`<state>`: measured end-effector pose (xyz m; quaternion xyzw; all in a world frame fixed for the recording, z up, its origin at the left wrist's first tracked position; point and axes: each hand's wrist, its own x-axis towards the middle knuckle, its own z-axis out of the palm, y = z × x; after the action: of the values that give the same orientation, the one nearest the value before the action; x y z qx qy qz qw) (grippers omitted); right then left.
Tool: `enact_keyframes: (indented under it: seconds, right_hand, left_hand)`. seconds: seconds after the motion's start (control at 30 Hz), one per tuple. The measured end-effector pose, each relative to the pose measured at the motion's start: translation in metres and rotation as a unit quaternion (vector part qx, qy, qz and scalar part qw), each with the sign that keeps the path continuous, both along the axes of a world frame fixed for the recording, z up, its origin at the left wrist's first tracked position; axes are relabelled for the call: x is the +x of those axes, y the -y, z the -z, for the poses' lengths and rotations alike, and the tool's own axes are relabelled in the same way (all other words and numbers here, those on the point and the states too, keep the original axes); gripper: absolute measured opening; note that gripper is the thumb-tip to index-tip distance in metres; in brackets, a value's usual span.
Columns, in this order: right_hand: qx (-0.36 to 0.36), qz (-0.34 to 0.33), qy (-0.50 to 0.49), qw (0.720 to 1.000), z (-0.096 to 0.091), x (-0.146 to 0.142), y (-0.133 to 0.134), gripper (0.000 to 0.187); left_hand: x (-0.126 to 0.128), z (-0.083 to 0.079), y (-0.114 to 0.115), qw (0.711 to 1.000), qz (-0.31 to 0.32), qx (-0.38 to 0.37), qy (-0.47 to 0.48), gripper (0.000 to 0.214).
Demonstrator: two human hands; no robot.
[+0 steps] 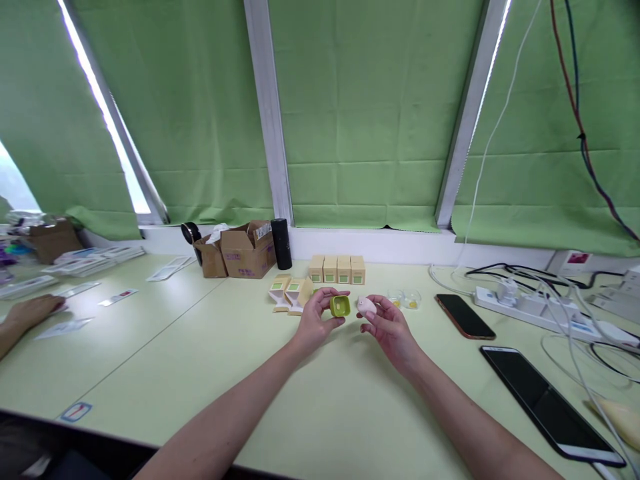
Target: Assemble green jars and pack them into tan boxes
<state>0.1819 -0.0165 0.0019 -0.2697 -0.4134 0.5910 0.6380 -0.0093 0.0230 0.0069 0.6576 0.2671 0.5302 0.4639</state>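
Observation:
My left hand (316,316) is closed round a small green square cup (340,306), its hollow side turned toward me. Close by on the right, my right hand (390,327) pinches a small pale pink rounded piece (367,306). The two pieces are a little apart, above the table. Behind my left hand stand two opened small cartons (281,293) with green labels. Farther back is a row of several closed small cartons (330,270). Past my right hand lie clear round cups (411,299) with something yellow in them.
Cardboard boxes (250,252) and a black cylinder (281,244) stand at the back. On the right lie a phone (465,316), a tablet (547,400) and a power strip (530,313) with tangled cables. At the far left, another person's hand (35,311) rests near papers.

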Motion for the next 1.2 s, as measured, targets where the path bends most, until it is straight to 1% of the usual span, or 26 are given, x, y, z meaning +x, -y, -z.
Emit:
enact_keyframes:
  seconds: [0.2, 0.37, 0.47, 0.57, 0.67, 0.93, 1.07, 1.2]
  right_hand:
    - [0.001, 0.008, 0.005, 1.0, 0.001, -0.003, -0.001, 0.042]
    - [-0.029, 0.049, 0.044, 0.997, 0.004, -0.004, -0.006, 0.049]
    - [-0.042, 0.049, 0.047, 0.997, 0.005, -0.004, -0.008, 0.054]
    - [-0.028, 0.047, 0.055, 0.997, 0.004, -0.005, -0.009, 0.058]
    - [-0.007, 0.057, 0.083, 0.995, 0.004, -0.006, -0.009, 0.057]
    - [0.02, 0.082, 0.157, 0.984, 0.003, -0.007, -0.007, 0.051]
    - [0.032, 0.074, 0.188, 0.979, 0.006, -0.006, -0.007, 0.049]
    - [0.027, 0.069, 0.186, 0.98, 0.008, -0.005, -0.009, 0.049]
  left_hand:
    - [0.001, -0.001, 0.003, 0.999, -0.016, 0.011, -0.03, 0.047]
    - [0.001, -0.001, 0.002, 0.996, -0.05, 0.024, -0.073, 0.046]
    - [0.0, 0.002, -0.001, 0.993, -0.061, 0.038, -0.093, 0.047]
    - [-0.001, 0.004, -0.003, 0.99, -0.068, 0.052, -0.112, 0.047]
    - [-0.001, 0.005, -0.003, 0.987, -0.077, 0.061, -0.127, 0.049]
    - [0.0, 0.0, 0.004, 0.977, -0.099, 0.088, -0.167, 0.051]
    - [0.0, -0.002, 0.007, 0.975, -0.095, 0.096, -0.177, 0.051]
    - [0.001, -0.003, 0.009, 0.974, -0.091, 0.086, -0.189, 0.052]
